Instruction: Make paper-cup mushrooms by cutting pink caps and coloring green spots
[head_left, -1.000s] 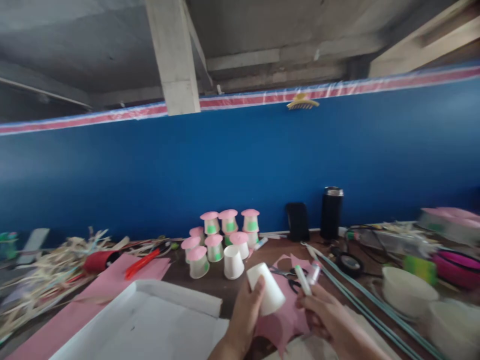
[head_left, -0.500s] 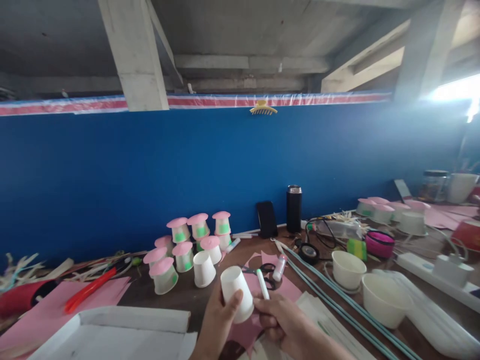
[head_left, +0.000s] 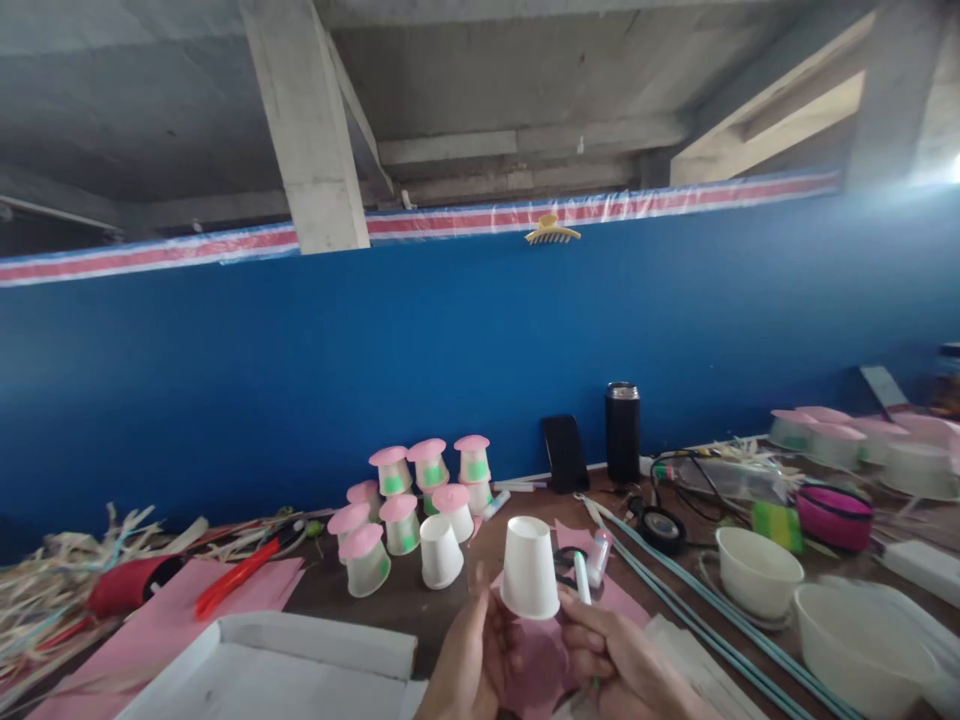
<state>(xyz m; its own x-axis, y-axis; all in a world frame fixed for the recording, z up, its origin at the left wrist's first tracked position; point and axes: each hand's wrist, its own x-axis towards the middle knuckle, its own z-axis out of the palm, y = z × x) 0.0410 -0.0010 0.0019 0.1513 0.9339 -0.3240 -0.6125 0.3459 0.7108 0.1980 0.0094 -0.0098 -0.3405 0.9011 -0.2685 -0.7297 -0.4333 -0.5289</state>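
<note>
An upside-down white paper cup [head_left: 531, 568] is held upright in front of me. My left hand [head_left: 480, 645] grips it by the lower rim on the left side, fingers curled beneath. At the rim's right side are the fingertips of my right hand [head_left: 619, 645], which also holds a slim white marker [head_left: 582, 578] pointing upward. Another plain upturned paper cup [head_left: 441, 552] stands on the table just left of the held one. Behind it are several upturned cups with pink discs on top and green patches [head_left: 400, 523], some stacked two high.
A white open box [head_left: 300, 665] and pink paper [head_left: 169, 620] with a red strip lie left. Scissors, partly hidden, and a glue bottle [head_left: 598, 558] are beyond my right hand. Pale blue rods [head_left: 697, 610], white bowls [head_left: 759, 565], a phone [head_left: 565, 453] and a black flask [head_left: 622, 435] stand or lie rightward.
The held cup has gone from tilted to upright, and both hands are now at its lower rim. The marker has shifted with my right hand. The view has swung left.
</note>
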